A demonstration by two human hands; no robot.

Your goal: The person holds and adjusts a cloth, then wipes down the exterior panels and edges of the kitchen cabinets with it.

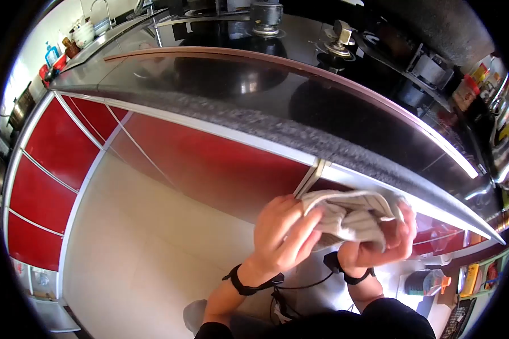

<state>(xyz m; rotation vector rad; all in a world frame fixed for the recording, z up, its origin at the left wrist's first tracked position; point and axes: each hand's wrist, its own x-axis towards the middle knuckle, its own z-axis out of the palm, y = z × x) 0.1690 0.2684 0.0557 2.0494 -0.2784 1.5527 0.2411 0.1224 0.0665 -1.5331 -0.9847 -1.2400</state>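
Observation:
A crumpled, light striped cloth [353, 217] is bunched between my two hands, in front of the white edge of the red cabinets [209, 158]. My left hand [283, 229] grips the cloth's left side, its fingers curled at the fabric. On the right side, my right hand [387, 237] is closed around the cloth, somewhat blurred and partly covered by its folds. Both wrists wear black straps. Just beyond the cloth runs the dark stone countertop edge [254, 116].
Behind the counter edge lies a black cooktop with a burner [338, 48] and a pot [266, 17]. Dishes [83, 33] stand by the sink at upper left. A large bottle with an orange cap [427, 281] stands low on the right, near shelves. Cables hang below my wrists.

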